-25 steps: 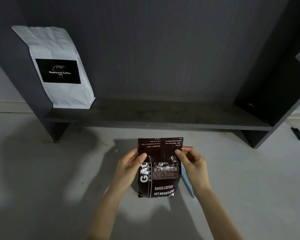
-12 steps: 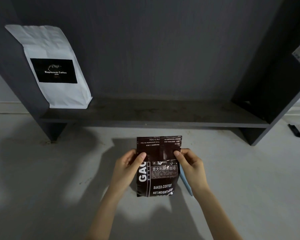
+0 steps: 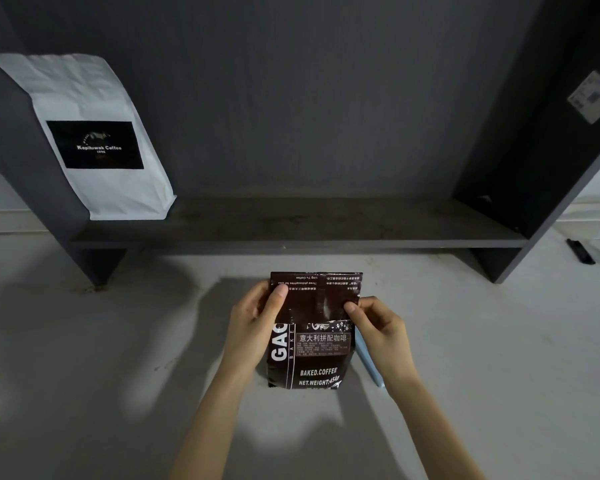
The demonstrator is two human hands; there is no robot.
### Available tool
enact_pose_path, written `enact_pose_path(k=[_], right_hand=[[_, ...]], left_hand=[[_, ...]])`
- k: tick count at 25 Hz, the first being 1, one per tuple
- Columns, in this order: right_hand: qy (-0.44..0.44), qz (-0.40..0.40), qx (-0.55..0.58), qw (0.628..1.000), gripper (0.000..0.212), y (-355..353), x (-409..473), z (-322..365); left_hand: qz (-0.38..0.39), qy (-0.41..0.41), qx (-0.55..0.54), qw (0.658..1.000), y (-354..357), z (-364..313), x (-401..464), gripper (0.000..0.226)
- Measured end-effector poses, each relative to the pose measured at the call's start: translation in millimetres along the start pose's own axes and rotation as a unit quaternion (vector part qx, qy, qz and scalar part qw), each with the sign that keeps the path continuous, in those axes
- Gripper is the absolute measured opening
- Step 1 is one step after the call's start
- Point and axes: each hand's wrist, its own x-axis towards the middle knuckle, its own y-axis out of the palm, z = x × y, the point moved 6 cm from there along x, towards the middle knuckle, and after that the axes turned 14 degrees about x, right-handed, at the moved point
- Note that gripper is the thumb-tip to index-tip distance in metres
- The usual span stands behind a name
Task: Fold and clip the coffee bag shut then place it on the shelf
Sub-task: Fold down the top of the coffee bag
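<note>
Holding the brown coffee bag [image 3: 312,341] upright above the grey surface [image 3: 84,358], the left hand [image 3: 253,327] and right hand [image 3: 378,327] pinch its folded-down top, below the dark shelf [image 3: 291,230].

The pale blue clip [image 3: 368,362] lies mostly hidden behind the right hand [image 3: 381,330] (its shape unclear).

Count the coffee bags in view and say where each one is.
2. A white coffee bag leans at the left end of the shelf. A dark brown coffee bag is held by the left hand and right hand. No others show.
</note>
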Motion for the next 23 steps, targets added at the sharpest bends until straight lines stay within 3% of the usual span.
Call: enact_pose_path(k=[4,8,11,14,17,23], right_hand=[[0.008,0.005,-0.007,1.000,0.018,0,-2,-1],[0.024,-0.033,-0.008,0.999,0.032,-8,-4,-5],[0.008,-0.107,-0.201,0.974,0.013,-31,-5,-13],[0.069,-0.081,-0.373,0.922,0.030,-45,-12,-37],[0.118,-0.071,-0.413,0.900,0.035,-45,-20,-49],[0.114,-0.072,-0.423,0.896,0.028,-51,-18,-53]], left_hand=[[0.003,0.014,0.030,0.999,-1,1,1,0.015],[-0.009,0.017,0.032,0.999,-1,-1,-1,0.016],[-0.012,0.013,0.019,1.000,-2,1,-1,0.015],[-0.011,0.008,0.012,1.000,-2,2,-1,0.016],[-0.014,0.006,0.009,1.000,-2,3,-2,0.016],[-0.023,-0.001,0.006,1.000,-2,2,-2,0.016]])
